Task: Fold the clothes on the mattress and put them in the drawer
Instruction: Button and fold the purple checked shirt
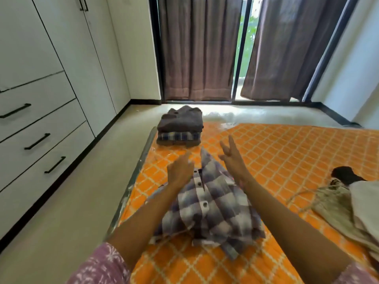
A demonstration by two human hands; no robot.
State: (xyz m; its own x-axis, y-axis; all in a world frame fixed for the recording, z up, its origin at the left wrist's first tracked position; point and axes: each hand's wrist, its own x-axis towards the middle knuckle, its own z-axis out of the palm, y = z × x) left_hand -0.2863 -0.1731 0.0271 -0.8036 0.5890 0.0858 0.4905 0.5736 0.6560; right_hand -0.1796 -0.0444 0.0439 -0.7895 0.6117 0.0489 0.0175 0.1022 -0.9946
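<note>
Orange quilted mattress (287, 152) gives me open room to the right, but its left edge runs close beside the folded plaid shirt (207, 210) — I'd judge it ready to lift onto the folded stack (180, 128) just ahead. My left hand (180, 171) and right hand (231, 158) hover over its collar, fingers loose, gripping nothing — I'd slide both under flat, clear of the unfolded heap (348, 203).

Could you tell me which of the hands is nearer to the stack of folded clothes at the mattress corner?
Left. The left hand is just below the folded stack; the right hand is off to its right.
</note>
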